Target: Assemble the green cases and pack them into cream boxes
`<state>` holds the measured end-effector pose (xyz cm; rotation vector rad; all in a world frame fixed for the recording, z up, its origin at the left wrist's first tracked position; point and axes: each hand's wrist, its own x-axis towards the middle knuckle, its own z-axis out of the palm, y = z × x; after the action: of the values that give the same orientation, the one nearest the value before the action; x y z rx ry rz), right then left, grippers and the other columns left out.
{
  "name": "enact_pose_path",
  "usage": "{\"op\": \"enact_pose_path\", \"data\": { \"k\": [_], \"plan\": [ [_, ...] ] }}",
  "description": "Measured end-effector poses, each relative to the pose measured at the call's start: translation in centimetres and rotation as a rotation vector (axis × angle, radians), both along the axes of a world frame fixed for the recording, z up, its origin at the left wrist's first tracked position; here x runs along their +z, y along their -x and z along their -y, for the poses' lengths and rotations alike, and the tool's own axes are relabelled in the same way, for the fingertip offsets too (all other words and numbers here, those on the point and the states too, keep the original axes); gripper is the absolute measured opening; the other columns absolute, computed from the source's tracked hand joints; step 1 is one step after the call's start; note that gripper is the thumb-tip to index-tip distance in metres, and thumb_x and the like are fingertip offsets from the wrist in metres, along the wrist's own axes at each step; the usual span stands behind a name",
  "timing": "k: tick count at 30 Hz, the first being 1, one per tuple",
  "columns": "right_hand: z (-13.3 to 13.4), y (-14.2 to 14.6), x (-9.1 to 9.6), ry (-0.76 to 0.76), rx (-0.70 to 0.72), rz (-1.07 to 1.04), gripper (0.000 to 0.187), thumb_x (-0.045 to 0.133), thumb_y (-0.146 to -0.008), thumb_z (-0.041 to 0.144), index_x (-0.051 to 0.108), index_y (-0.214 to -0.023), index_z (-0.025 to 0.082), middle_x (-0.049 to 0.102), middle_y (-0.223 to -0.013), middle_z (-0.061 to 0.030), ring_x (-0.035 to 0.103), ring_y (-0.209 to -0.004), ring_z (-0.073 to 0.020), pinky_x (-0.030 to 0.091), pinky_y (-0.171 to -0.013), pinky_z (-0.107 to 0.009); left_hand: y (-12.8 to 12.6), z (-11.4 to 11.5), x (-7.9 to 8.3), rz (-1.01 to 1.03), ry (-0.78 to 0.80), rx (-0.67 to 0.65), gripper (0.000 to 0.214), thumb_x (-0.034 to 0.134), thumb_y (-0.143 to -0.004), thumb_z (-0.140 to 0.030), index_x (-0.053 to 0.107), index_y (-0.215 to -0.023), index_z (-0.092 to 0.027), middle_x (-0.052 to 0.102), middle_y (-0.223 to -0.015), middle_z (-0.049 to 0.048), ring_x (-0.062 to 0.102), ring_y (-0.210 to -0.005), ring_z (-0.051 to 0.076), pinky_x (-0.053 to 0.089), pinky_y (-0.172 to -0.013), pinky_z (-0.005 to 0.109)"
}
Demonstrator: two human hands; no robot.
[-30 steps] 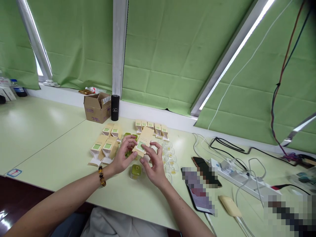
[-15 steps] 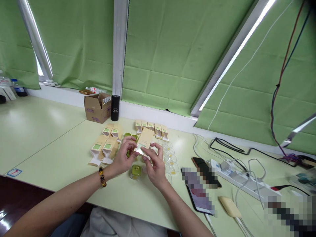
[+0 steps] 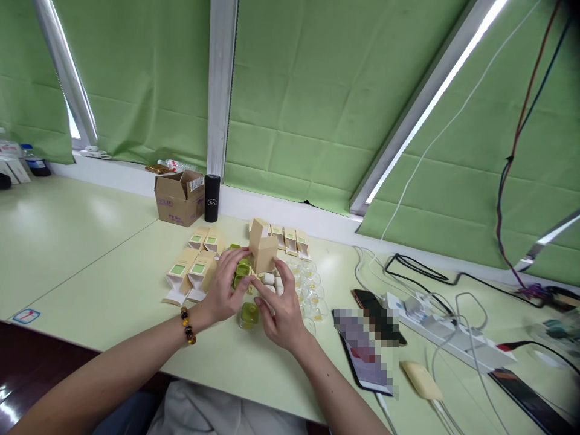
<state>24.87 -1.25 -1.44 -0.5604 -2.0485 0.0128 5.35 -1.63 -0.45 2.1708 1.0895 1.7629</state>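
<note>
Both my hands hold a small tan carton [image 3: 263,251] upright above the table, its end flaps open. My left hand [image 3: 225,287], with a bead bracelet on the wrist, grips the carton's left side with curled fingers. My right hand [image 3: 281,308] pinches its lower right edge. Right under my hands stands a small clear pot with a green lid [image 3: 249,314]. To the left lie several folded tan cartons with green labels [image 3: 190,275]. A row of similar cartons [image 3: 290,237] stands behind, and several empty clear pots [image 3: 312,293] sit to the right.
A brown cardboard box [image 3: 179,196] and a black cylinder [image 3: 211,197] stand at the back by the window sill. To the right lie a phone [image 3: 378,311], a tablet [image 3: 362,356], a yellow pad [image 3: 421,379], a white power strip [image 3: 453,335] and tangled cables.
The carton lay flat and tilted between my hands before; now it is squared up into a box and stands upright. My hands have closed in on its lower sides.
</note>
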Motion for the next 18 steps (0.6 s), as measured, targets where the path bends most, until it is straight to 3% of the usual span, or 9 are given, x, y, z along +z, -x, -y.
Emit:
{"op": "enact_pose_path", "data": {
  "k": [4, 9, 14, 18],
  "plan": [
    [0.0, -0.4, -0.1, -0.066, 0.052, 0.056, 0.060, 0.062, -0.090, 0.012, 0.060, -0.146, 0.033, 0.041, -0.164, -0.0130, 0.039, -0.155, -0.0399, 0.040, -0.119, -0.074, 0.4, -0.6, -0.3, 0.100, 0.079, 0.002, 0.046, 0.047, -0.107, -0.047, 0.057, -0.144, -0.022, 0.060, -0.138, 0.0162, 0.052, -0.135, 0.032, 0.047, -0.113, 0.051],
    [-0.2, -0.3, -0.3, -0.059, 0.159, 0.133, 0.034, 0.060, -0.091, 0.013, 0.072, -0.120, 0.025, 0.072, -0.124, -0.0133, 0.051, -0.149, -0.0362, 0.043, -0.120, -0.070, 0.8, -1.9, -1.3, 0.302, 0.285, -0.111, 0.048, 0.065, -0.098, -0.053, 0.065, -0.132, -0.019, 0.071, -0.119, 0.0126, 0.067, -0.110, 0.027, 0.057, -0.095, 0.040],
    [-0.5, -0.6, -0.3, -0.029, 0.181, 0.106, 0.022, 0.057, -0.093, 0.015, 0.072, -0.104, 0.025, 0.075, -0.108, -0.0099, 0.061, -0.139, -0.0337, 0.048, -0.116, -0.066, 0.9, -2.5, -1.0, 0.341, 0.325, -0.072, 0.055, 0.077, -0.090, -0.050, 0.065, -0.132, -0.018, 0.073, -0.125, 0.0132, 0.069, -0.111, 0.027, 0.057, -0.096, 0.039],
    [-0.9, -1.3, 0.6, 0.025, 0.048, 0.098, 0.016, 0.062, -0.092, 0.020, 0.072, -0.100, 0.028, 0.077, -0.099, -0.0061, 0.071, -0.110, -0.0318, 0.052, -0.099, -0.060, 1.2, -2.6, -0.3, 0.374, 0.315, -0.029, 0.052, 0.071, -0.095, -0.051, 0.064, -0.133, -0.016, 0.073, -0.126, 0.0149, 0.070, -0.113, 0.028, 0.058, -0.098, 0.041]
  ]
}}
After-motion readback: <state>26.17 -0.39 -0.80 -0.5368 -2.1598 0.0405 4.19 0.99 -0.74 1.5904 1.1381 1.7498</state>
